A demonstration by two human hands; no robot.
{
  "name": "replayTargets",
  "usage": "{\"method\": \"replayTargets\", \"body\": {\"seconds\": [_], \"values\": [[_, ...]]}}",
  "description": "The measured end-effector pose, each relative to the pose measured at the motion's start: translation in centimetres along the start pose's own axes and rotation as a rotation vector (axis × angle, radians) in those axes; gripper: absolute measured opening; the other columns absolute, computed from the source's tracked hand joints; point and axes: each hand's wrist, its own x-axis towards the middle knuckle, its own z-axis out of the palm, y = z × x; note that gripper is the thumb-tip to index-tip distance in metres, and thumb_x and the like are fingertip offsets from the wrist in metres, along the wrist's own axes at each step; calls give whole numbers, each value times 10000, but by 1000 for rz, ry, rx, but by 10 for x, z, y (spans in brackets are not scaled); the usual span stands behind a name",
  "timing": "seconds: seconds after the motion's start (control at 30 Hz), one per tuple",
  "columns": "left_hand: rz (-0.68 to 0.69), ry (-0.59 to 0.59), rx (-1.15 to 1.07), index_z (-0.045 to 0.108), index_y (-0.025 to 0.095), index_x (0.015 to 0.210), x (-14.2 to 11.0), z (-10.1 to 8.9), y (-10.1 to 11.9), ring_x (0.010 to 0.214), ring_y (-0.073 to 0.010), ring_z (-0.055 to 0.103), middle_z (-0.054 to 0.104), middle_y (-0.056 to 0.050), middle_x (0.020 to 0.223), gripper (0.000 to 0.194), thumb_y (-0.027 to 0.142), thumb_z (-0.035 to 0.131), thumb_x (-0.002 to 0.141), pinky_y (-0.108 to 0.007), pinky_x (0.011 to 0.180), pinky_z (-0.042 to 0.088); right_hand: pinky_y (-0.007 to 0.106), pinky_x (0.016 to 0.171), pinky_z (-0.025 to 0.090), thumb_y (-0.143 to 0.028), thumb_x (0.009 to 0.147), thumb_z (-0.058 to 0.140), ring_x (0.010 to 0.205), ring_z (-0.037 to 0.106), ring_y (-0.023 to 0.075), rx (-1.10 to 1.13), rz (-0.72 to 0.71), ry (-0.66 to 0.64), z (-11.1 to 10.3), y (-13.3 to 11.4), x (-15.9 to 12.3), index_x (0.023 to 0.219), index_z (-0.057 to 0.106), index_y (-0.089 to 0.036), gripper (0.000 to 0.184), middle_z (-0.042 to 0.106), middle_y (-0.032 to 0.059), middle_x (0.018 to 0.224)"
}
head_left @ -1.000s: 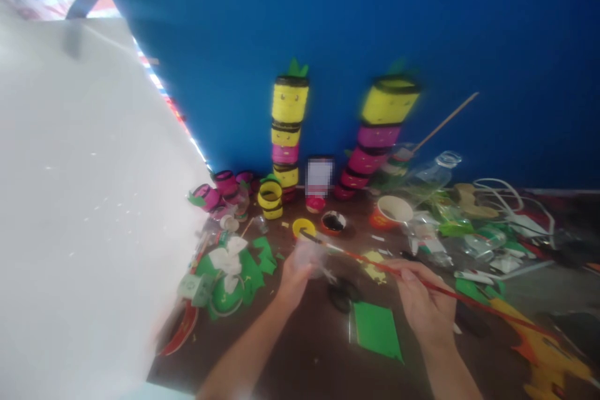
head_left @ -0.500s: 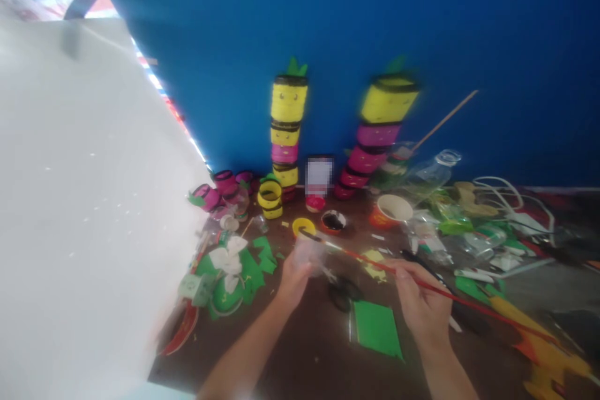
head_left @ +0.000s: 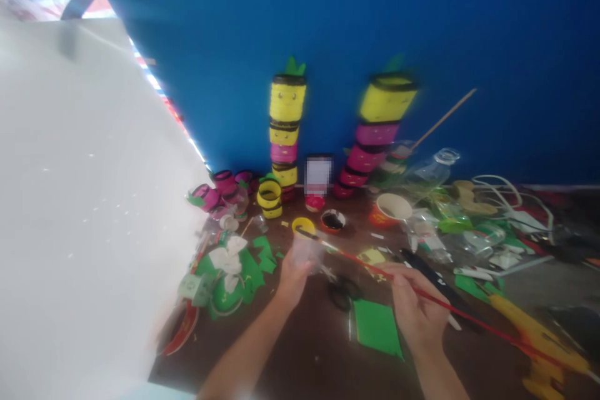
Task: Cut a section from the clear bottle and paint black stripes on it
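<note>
My left hand [head_left: 293, 278] is closed around a clear plastic cup-like piece [head_left: 308, 251], whose outline is blurred. A long paintbrush [head_left: 359, 259] with a red handle is pinched in my right hand [head_left: 415, 300]. Its dark bristles lie at the upper rim of the clear piece, though I cannot tell whether they touch. Just behind are a yellow lid-like dish [head_left: 304, 225] and a small cup of dark paint [head_left: 333, 220]. Between my hands lie black-handled scissors [head_left: 344, 292] and a green square sheet [head_left: 377, 327].
Yellow and pink stacked containers form a left tower [head_left: 287, 100] and a leaning right tower [head_left: 375, 134] by the blue wall. A paper cup [head_left: 392, 210], plastic bottles [head_left: 434, 175] and a yellow glue gun [head_left: 534, 331] crowd the right. Green scraps [head_left: 252, 272] lie left.
The brush and my right hand have shifted slightly left, and the brush tip has moved a little along the clear piece's rim. My left hand stays nearly in place.
</note>
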Motion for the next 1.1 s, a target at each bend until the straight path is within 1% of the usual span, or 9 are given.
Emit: {"method": "replayTargets", "body": {"seconds": [0.1,0.2,0.3,0.47,0.6,0.7,0.8,0.93,1.1], "values": [[8,10,6,654,171,1107,-1,1,2,953,-268,628,678,-108,1059,583,337,822,575,-382,860,463,301,739,524,-244,835,561,782,646,168,-22,-47,-41,5,-7,1,789,670,-230,119,698,30,817],[27,29,19,660,169,1089,-1,3,3,1018,-294,614,670,-121,1096,573,336,826,566,-405,904,447,298,747,523,-214,850,533,791,645,163,-58,-92,-54,6,-9,1,827,665,-236,135,696,26,846],[27,47,51,661,188,1084,-1,3,2,1012,-290,619,685,-101,1063,580,306,838,544,-414,921,446,301,760,522,-204,849,531,790,645,164,-84,-114,-78,6,-7,2,823,659,-235,134,687,20,822],[32,26,54,653,198,1100,0,3,1,988,-266,630,696,-81,1020,577,322,825,564,-405,929,452,281,751,522,-189,844,533,785,646,154,-106,-135,-78,4,-7,3,814,654,-235,132,689,16,823],[22,29,41,660,183,1090,-1,4,2,910,-238,641,694,-88,1015,575,369,819,570,-362,844,486,287,760,524,-204,846,536,781,648,155,-105,-115,-54,3,-8,3,813,659,-233,130,694,19,823],[9,12,16,670,175,1074,-2,5,3,848,-213,637,695,-82,965,559,389,813,578,-330,794,485,302,748,532,-230,842,548,766,651,166,-109,-97,-44,1,-10,4,794,665,-230,127,694,24,801],[-28,-7,-26,671,169,1077,-4,5,5,847,-211,625,685,-84,942,568,391,817,575,-327,795,469,321,738,539,-265,838,555,757,652,179,-104,-72,-30,1,-11,4,770,667,-227,137,691,30,777],[-75,-21,-63,651,139,1103,-6,5,8,850,-220,607,664,-97,932,644,434,821,557,-340,789,451,342,726,540,-312,832,562,752,649,195,-87,-32,-26,0,-12,5,748,669,-225,161,679,35,742],[-114,-86,-153,620,142,1148,-8,5,11,851,-182,584,639,-97,981,636,428,796,608,-285,737,445,342,727,531,-327,831,561,753,645,194,-95,-19,-30,-3,-8,5,746,669,-227,169,683,36,753]]}}
